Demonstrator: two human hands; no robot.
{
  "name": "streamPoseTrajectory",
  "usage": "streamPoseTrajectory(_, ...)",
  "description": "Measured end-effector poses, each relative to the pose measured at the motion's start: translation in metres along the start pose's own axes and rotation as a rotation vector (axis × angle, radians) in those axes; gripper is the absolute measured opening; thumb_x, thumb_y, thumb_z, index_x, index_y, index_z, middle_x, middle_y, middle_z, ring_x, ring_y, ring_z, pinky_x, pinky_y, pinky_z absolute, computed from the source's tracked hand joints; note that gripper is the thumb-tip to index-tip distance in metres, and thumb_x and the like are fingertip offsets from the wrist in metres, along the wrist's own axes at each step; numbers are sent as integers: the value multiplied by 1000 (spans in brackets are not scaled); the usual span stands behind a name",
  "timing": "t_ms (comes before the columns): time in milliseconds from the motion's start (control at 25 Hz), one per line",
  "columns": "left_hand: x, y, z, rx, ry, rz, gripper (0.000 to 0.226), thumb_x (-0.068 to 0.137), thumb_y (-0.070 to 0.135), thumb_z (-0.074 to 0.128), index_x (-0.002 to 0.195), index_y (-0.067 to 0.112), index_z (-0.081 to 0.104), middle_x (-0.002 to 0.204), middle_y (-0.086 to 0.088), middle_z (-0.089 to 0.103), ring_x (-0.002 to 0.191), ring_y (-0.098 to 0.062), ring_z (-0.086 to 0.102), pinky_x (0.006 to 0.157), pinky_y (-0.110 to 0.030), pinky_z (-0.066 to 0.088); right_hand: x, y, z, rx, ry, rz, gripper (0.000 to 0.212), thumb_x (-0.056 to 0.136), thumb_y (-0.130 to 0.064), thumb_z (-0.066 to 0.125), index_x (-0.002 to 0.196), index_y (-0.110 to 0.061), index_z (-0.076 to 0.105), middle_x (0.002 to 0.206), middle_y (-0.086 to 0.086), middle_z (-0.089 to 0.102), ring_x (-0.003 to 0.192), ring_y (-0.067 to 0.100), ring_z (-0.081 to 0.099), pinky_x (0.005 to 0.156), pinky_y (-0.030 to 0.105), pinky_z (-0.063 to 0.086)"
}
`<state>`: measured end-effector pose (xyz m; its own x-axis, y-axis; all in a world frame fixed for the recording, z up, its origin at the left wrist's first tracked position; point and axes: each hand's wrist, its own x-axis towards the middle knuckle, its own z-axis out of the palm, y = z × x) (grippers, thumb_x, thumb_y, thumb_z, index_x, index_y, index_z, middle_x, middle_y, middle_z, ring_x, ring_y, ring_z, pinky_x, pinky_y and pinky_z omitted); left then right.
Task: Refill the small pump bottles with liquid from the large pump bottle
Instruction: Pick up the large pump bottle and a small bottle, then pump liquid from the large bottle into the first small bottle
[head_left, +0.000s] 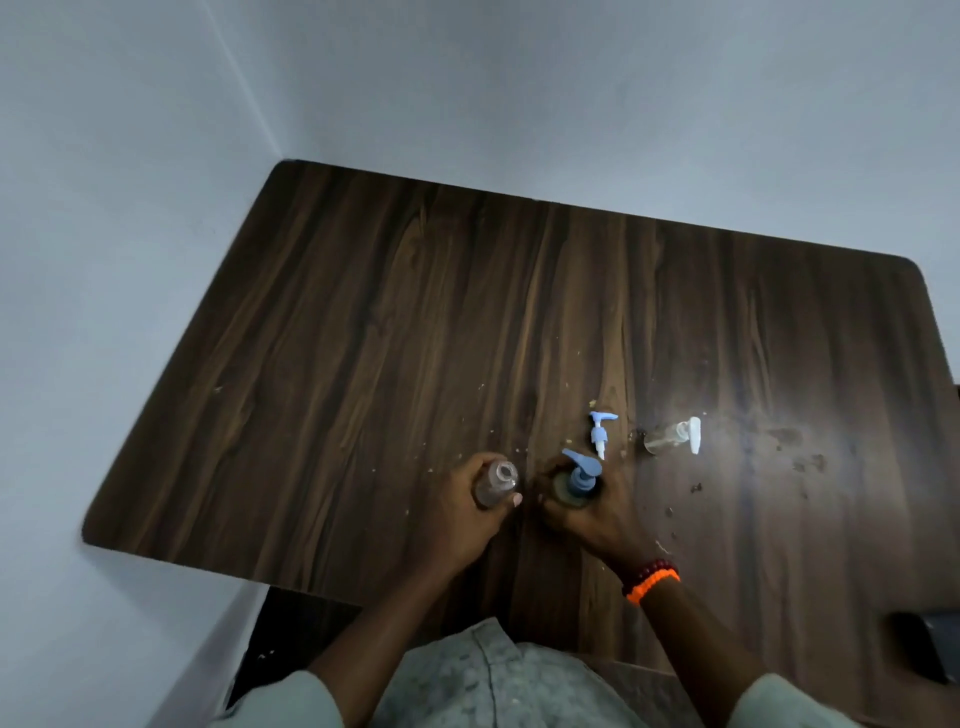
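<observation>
Left hand (462, 512) grips open small bottle (496, 483), just left of large pump bottle (574, 486) gripped by right hand (597, 514); spout points far-left toward it.

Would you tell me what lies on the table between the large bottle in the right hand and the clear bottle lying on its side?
In the head view, a loose blue-and-white pump head lies between the large pump bottle and the clear bottle.

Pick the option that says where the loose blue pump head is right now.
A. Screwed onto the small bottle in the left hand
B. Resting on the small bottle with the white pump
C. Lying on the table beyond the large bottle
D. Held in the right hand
C: the loose blue pump head lies on the table just beyond the large bottle, touched by neither hand.
</observation>
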<state>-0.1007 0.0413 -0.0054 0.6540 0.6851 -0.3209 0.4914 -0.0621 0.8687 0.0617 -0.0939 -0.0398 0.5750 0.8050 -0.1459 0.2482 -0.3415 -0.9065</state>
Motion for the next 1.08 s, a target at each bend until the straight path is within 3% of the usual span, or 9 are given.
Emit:
streamPoseTrajectory(120, -7, -6, 16, -13, -63, -7, 36, 84, 9, 83, 117, 14, 70, 114, -1, 77, 111, -17, 72, 101, -47, 58, -31, 0, 2, 56, 12, 64, 32, 77, -10, 89, 104, -8, 71, 101, 4, 75, 99, 21, 72, 92, 48, 57)
streamPoseTrajectory(240, -11, -7, 26, -9, -114, -14, 44, 85, 9, 83, 126, 10, 69, 123, -6, 75, 119, -21, 70, 107, -49, 54, -54, -6, 5, 23, 43, 14, 43, 82, -47, 83, 91, -8, 68, 91, 7, 68, 88, 25, 67, 79, 49, 54)
streamPoseTrajectory(440, -12, -2, 30, -24, -181, 61, 52, 85, 10, 83, 133, 21, 67, 132, 0, 72, 126, -15, 67, 112, -46, 53, -76, -19, -1, 170, 34, 81, 66, 86, -79, 50, 123, -27, 65, 120, -16, 68, 115, 10, 64, 95, 27, 55)
streamPoseTrajectory(520, -14, 1, 30, -37, -182, 81, 53, 84, 9, 83, 132, 23, 68, 133, 2, 72, 126, -14, 67, 111, -47, 54, -78, -23, -6, 245, 59, 118, 69, 90, -73, 48, 132, -21, 65, 129, -13, 68, 124, 9, 62, 99, 21, 52)
streamPoseTrajectory(600, -13, 3, 29, -53, -175, 98, 52, 83, 6, 83, 130, 23, 68, 131, 1, 72, 125, -14, 67, 110, -47, 55, -79, -27, -12, 303, 67, 171, 54, 93, -60, 52, 133, -25, 66, 131, -15, 68, 125, 2, 61, 96, 14, 50)
streamPoseTrajectory(760, -13, 11, 26, -40, -172, 165, 50, 83, 5, 83, 126, 27, 70, 130, 3, 71, 123, -10, 67, 109, -43, 56, -88, -37, -22, 335, 11, 298, 26, 95, -50, 61, 117, -43, 73, 121, -28, 71, 115, -8, 62, 89, 12, 52)
streamPoseTrajectory(880, -13, 13, 26, 88, -155, 242, 54, 80, -2, 81, 128, 21, 71, 131, 2, 68, 127, -14, 61, 112, -40, 52, -94, -48, -25, 353, -13, 340, 22, 91, -47, 61, 107, -54, 75, 117, -30, 72, 112, -9, 64, 86, 7, 52)
streamPoseTrajectory(1000, -13, 18, 28, 183, -160, 278, 56, 79, -3, 80, 128, 22, 72, 130, 4, 67, 127, -12, 57, 110, -27, 48, -99, -54, -29, 420, -38, 387, 25, 89, -47, 63, 110, -51, 75, 119, -23, 74, 112, -5, 67, 85, 11, 56)
streamPoseTrajectory(1080, -14, 22, 29, 229, -175, 295, 56, 81, -3, 77, 130, 23, 71, 130, 5, 66, 128, -11, 54, 106, -15, 40, -101, -57, -30, 454, -35, 415, 27, 89, -46, 65, 113, -43, 77, 119, -16, 76, 113, 1, 69, 92, 23, 59)
